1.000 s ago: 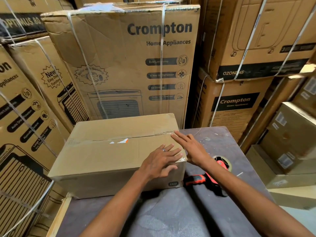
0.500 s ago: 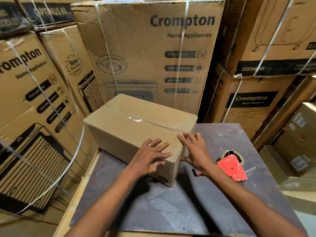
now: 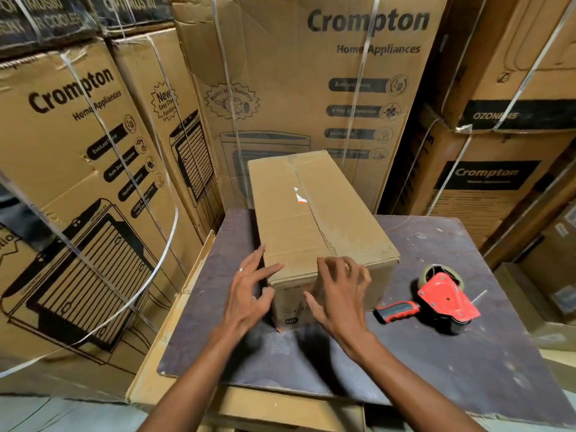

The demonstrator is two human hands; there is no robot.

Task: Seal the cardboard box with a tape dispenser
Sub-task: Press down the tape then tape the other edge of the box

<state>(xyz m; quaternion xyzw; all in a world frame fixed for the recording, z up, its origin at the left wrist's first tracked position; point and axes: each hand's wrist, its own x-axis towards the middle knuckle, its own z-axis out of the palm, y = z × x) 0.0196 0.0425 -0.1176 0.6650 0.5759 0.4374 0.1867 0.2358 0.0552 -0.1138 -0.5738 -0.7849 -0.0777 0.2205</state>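
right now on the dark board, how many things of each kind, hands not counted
box: 1
tape dispenser: 1
total: 2, both on the board

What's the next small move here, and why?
Probably the right hand reaches right for the tape dispenser. The cardboard box sits end-on to the person, its top seam running straight away from them, both hands open at its near end. The dispenser lies untouched on the table, handle pointing toward that hand.
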